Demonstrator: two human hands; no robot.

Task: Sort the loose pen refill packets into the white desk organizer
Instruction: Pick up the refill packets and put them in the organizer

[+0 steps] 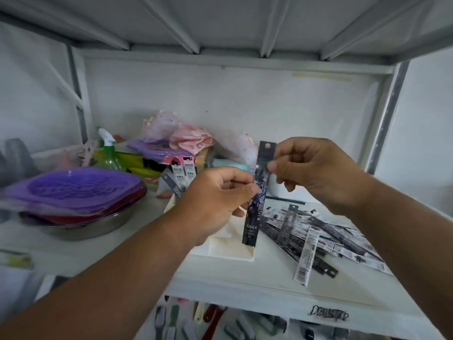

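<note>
Held upright between both hands: one dark pen refill packet [257,195], hang-hole tab at the top, lower end hanging just above the white desk organizer [235,246]. Left hand [215,200] pinching the packet's middle, fingers curled round its left edge. Right hand [316,170] pinching the upper part just below the tab, thumb and forefinger closed on it, other fingers curled loosely.

Probably the moment of lining up the packet before dropping it into a compartment. Best done by keeping the packet vertical, letting the left-hand grip steer the bottom edge over the chosen slot, then loosening the upper grip only once the lower end is inside the walls. Worth matching it to like packets: a few pale refill packets [182,171] already standing at the organizer's far end, so dark ones likely belong in a separate slot. Which compartment lies directly below cannot be told; the left hand hides much of the organizer.

Still to sort: a spread pile of loose packets [316,231] on the shelf [245,283] just right of the organizer, one pale packet [306,256] lying across the heap near the shelf's front edge and liable to slide off if nudged.
</note>
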